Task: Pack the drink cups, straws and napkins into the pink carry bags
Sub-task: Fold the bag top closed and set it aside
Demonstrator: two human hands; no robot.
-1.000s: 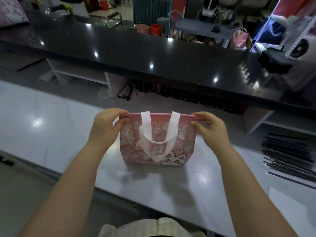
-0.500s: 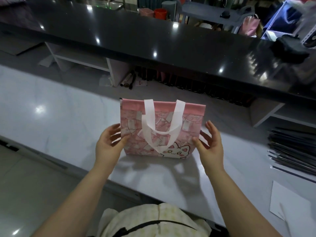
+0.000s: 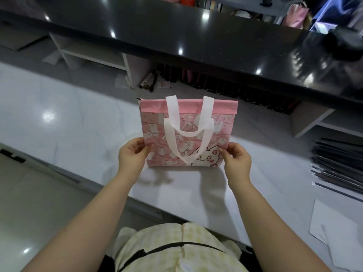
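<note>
Pink carry bag now pinched lower

Pink carry bag upright on the white bench, flat and closed, white handles draped down its front over a cartoon cat print. Lower left edge pinched by the left hand, lower right edge by the right hand, fingers curled onto the printed face. Stack of dark wrapped straws well apart at the right end of the bench; white paper sheet nearer the body. Black glossy counter raised behind, pens lying beneath it.
</note>
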